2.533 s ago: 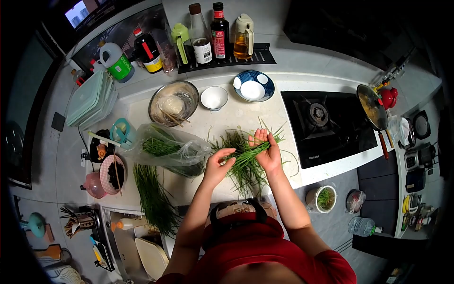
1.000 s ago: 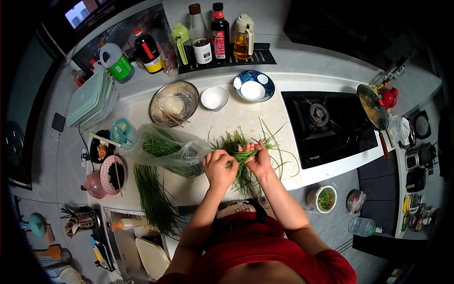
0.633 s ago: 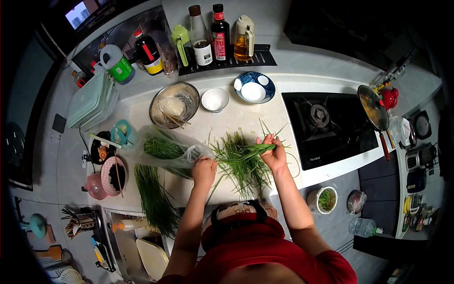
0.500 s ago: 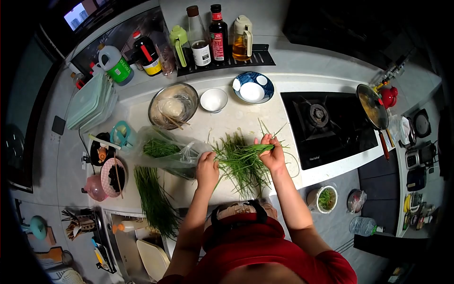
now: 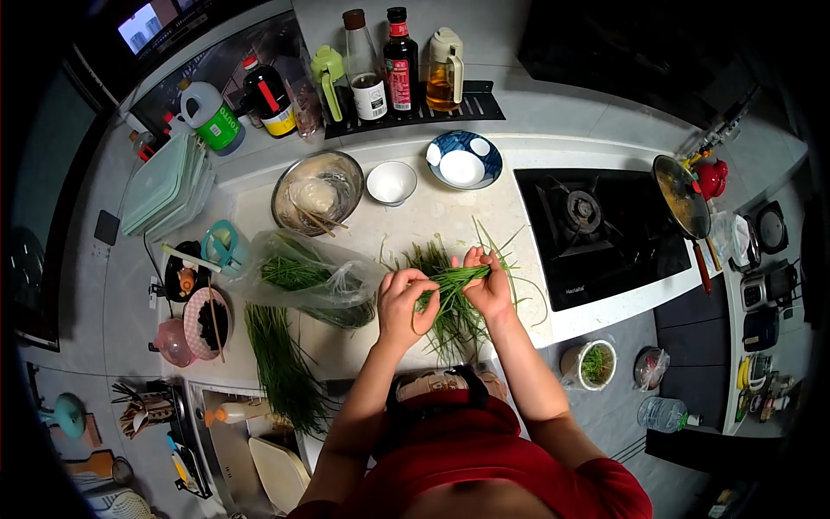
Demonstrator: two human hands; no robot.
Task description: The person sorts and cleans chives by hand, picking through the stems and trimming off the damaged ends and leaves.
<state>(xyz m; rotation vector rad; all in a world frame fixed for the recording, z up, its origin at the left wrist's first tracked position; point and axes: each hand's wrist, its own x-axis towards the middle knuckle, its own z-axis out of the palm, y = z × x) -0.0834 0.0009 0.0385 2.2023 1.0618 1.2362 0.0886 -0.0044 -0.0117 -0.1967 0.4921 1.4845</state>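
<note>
A small bundle of chives lies across my right hand, whose fingers curl around it above the counter. At the bundle's left end my left hand has thumb and fingers pinched together on chive blades, with one thin strand hanging below them. Beneath both hands a loose pile of chives spreads over the counter. Left of my left hand lies a clear plastic bag with more chives inside. A longer, neater bunch of chives rests at the counter's front left, by the sink.
Behind the bag stand a metal bowl with dough and chopsticks, a white bowl and a blue patterned bowl. A gas stove is to the right, with a pan. A bin with green scraps stands below.
My left hand has moved right, from beside the bag to the left end of the chives in my right hand. My right hand has shifted slightly left and down.
</note>
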